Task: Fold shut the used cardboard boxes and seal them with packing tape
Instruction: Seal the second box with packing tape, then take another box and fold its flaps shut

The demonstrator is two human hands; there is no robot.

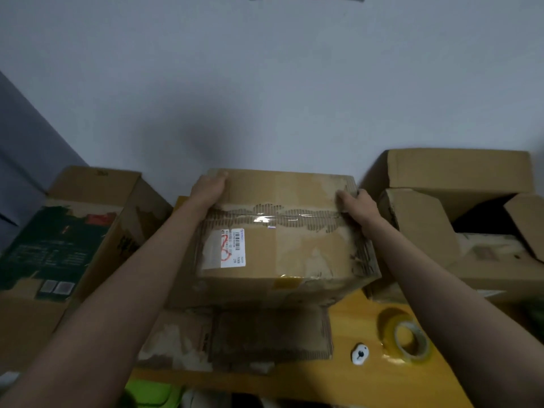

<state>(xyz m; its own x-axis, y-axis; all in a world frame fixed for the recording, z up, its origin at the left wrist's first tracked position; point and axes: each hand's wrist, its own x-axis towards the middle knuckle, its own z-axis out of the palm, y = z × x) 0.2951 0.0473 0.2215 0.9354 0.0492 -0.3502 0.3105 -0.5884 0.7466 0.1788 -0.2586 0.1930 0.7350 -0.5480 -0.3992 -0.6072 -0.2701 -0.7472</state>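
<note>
A worn brown cardboard box (pixel 294 251) with its top flaps folded shut sits in the middle, resting on another flat-topped box (pixel 265 334). Clear tape runs along its torn centre seam, and a white shipping label is stuck on the near flap. My left hand (pixel 209 189) grips the box's far left edge. My right hand (pixel 357 206) grips its right edge at the seam. A roll of clear packing tape (pixel 407 341) lies on the yellow table (pixel 353 319) at the right, apart from both hands.
A green-printed box (pixel 59 248) stands at the left. An open box (pixel 459 201) with raised flaps stands at the right. A small white object (pixel 360 353) lies beside the tape roll. A grey wall rises behind the boxes. Something bright green (pixel 147 393) shows below the table edge.
</note>
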